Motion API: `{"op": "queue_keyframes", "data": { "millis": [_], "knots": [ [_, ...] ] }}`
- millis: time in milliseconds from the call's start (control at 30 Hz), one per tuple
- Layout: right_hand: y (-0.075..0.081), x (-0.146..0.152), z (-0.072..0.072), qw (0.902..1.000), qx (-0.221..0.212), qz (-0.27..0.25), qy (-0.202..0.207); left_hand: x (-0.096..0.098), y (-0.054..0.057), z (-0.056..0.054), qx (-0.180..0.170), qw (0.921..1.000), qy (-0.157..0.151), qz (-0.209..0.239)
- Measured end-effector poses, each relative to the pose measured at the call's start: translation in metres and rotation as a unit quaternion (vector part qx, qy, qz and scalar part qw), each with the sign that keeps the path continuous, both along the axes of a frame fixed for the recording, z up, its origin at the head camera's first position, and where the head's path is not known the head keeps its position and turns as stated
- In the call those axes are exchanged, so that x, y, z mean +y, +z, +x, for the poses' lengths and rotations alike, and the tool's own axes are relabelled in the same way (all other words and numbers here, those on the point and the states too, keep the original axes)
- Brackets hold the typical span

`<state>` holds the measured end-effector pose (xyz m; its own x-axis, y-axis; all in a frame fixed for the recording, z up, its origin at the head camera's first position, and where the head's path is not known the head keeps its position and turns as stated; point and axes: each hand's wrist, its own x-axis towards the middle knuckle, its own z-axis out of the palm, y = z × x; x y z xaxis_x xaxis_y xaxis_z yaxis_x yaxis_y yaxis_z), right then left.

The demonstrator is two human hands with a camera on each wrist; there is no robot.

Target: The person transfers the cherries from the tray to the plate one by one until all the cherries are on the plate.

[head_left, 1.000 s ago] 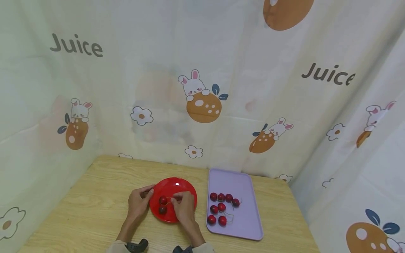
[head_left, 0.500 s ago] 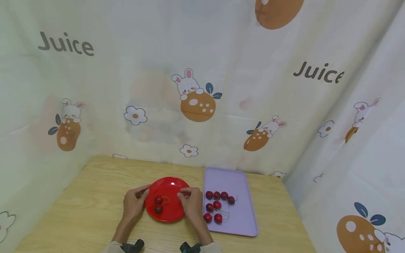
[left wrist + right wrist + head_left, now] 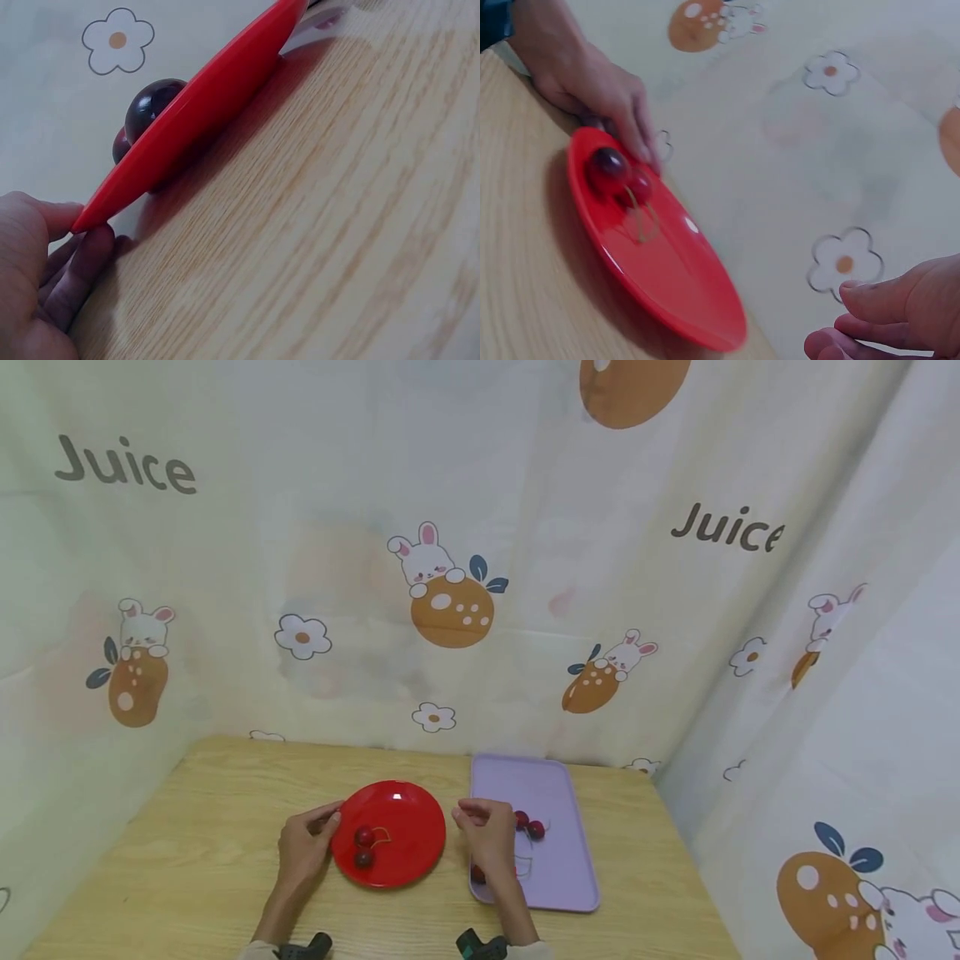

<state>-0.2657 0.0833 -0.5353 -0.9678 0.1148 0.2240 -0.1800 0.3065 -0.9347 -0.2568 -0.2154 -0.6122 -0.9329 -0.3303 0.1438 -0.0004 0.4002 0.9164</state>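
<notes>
A red plate (image 3: 408, 839) lies on the table with two dark red cherries (image 3: 364, 837) at its left side, their stems pointing right. My left hand (image 3: 302, 847) holds the plate's left rim. In the left wrist view, the thumb is over the plate (image 3: 217, 105) and the fingers are under it. My right hand (image 3: 491, 839) hovers between the plate and the lilac tray (image 3: 566, 877), over the tray's left edge, with nothing in its fingers. In the right wrist view, that hand's thumb (image 3: 877, 300) stands apart from its loosely bent fingers. It hides some of the tray's cherries (image 3: 536, 830).
The tray stands right of the plate, and several cherries with stems lie in its left part. A wooden table (image 3: 247, 785) carries both. Behind and at the sides hangs a printed curtain (image 3: 345, 568).
My right hand has let go of the cherry stems on the plate and moved right to the tray's edge. My left hand stays on the plate rim. The head view has shifted right.
</notes>
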Motion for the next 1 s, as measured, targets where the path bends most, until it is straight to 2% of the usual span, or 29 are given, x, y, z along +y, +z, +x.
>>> {"op": "queue_keyframes", "data": {
  "millis": [167,433,633,1000],
  "knots": [
    [0.005,0.023,-0.001,0.9992,-0.023,-0.024,-0.022,-0.001,0.002,0.0,-0.002,1.0,0.001,-0.004],
    [0.009,0.061,0.003,0.9977,-0.036,-0.005,-0.057,-0.001,0.0,-0.001,-0.001,0.9999,0.006,-0.013],
    [0.009,0.087,0.006,0.9955,-0.037,-0.007,-0.087,0.001,-0.002,0.0,0.008,0.9998,-0.004,-0.016],
    [0.002,0.119,0.012,0.9904,-0.088,-0.043,-0.098,0.0,-0.001,0.001,0.012,0.9997,-0.004,-0.019]
  ]
}}
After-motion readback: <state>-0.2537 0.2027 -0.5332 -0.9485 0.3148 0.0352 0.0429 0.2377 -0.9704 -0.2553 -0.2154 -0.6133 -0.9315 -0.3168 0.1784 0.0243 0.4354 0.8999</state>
